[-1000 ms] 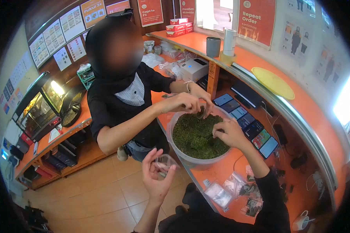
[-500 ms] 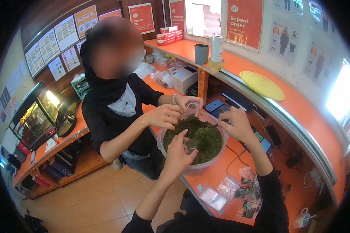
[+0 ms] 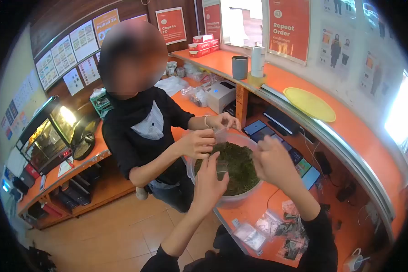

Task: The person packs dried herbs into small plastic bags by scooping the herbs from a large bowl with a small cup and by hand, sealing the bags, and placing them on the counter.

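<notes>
A round translucent tub (image 3: 231,199) holds dark green, finely shredded dry flakes (image 3: 240,174). Over its near left side my left hand (image 3: 208,181) keeps a small clear plastic bag (image 3: 222,168) spread between thumb and fingers. My right hand (image 3: 275,164) is at the tub's right rim, slightly blurred, with its fingers curled. Whatever it grips is hidden behind the fingers. Across the tub, a co-worker's two hands (image 3: 198,144) hold a thin clear bag (image 3: 221,135) above the far rim.
Several small filled bags (image 3: 292,229) and a stack of clear bags (image 3: 250,235) lie on the orange counter near me. Phones (image 3: 309,174) and cables are right of the tub. A yellow lid (image 3: 309,104) and a grey cup (image 3: 240,67) stand on the raised shelf.
My right hand has moved down towards the tub's right rim, and the dark handle with green flakes seen at its fingers is now hidden. The co-worker's hands shifted slightly; my left hand stays put.
</notes>
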The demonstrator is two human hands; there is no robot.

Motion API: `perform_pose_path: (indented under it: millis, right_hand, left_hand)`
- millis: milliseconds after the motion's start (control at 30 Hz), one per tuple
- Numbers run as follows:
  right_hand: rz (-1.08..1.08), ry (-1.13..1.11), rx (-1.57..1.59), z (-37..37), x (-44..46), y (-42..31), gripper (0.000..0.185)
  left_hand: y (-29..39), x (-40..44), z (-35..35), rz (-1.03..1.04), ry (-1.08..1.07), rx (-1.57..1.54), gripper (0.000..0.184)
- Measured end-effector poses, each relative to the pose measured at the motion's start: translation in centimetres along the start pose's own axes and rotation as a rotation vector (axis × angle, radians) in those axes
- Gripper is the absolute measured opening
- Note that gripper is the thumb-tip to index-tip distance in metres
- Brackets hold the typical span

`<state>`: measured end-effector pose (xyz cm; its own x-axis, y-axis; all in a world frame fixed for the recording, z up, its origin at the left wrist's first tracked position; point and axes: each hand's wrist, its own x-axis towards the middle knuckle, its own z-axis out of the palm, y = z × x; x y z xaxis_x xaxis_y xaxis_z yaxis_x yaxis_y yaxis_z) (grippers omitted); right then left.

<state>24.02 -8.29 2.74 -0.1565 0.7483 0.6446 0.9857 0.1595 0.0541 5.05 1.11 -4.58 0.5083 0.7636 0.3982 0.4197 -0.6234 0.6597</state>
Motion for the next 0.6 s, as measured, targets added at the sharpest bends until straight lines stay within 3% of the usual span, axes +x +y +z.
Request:
perform_pose_path:
  millis: [33,100,167,200,233,300,333,467,533,600]
  right_hand:
    - [0.025,-0.151,0.04,1.5,-0.8,-0.2,0.007]
    - [-0.032,-0.182,0.008,5.2,-2.3,-0.7,0.011]
    - [-0.033,-0.298,0.01,6.9,-3.1,-1.4,0.011]
    - [0.041,-0.309,0.098,5.5,-2.7,-1.9,0.027]
    - [0.035,-0.31,0.108,4.1,-2.3,-2.6,0.027]
    - [-0.004,-0.007,0.224,2.0,-1.4,-3.5,0.055]
    - [0.024,-0.083,0.252,1.9,-1.4,-3.8,0.07]
    - [0.147,0.065,0.338,5.8,-2.7,-4.4,0.055]
    - [0.231,0.266,0.485,6.2,-2.7,-4.1,0.033]
    - [0.225,0.278,0.535,5.1,-2.4,-4.1,0.023]
  left_hand:
    - [0.6,-0.3,-0.4,0.017,0.033,-0.045,0.06]
    - [1.7,-0.8,-1.0,0.034,0.095,-0.087,0.058]
    - [2.2,-1.3,-1.5,0.176,0.22,-0.034,0.055]
    - [2.0,-1.2,-1.5,0.156,0.211,-0.027,0.054]
    - [1.9,-1.3,-1.5,0.148,0.214,-0.019,0.054]
    - [1.8,-1.3,-1.3,0.089,0.201,-0.094,0.056]
    - [1.9,-1.0,-1.1,0.089,0.2,-0.092,0.056]
    - [2.0,-0.9,-0.1,0.042,0.123,-0.342,0.055]
    - [1.5,-0.7,0.1,0.023,0.118,-0.434,0.052]
    - [0.7,-1.1,0.0,-0.014,0.103,-0.748,0.034]
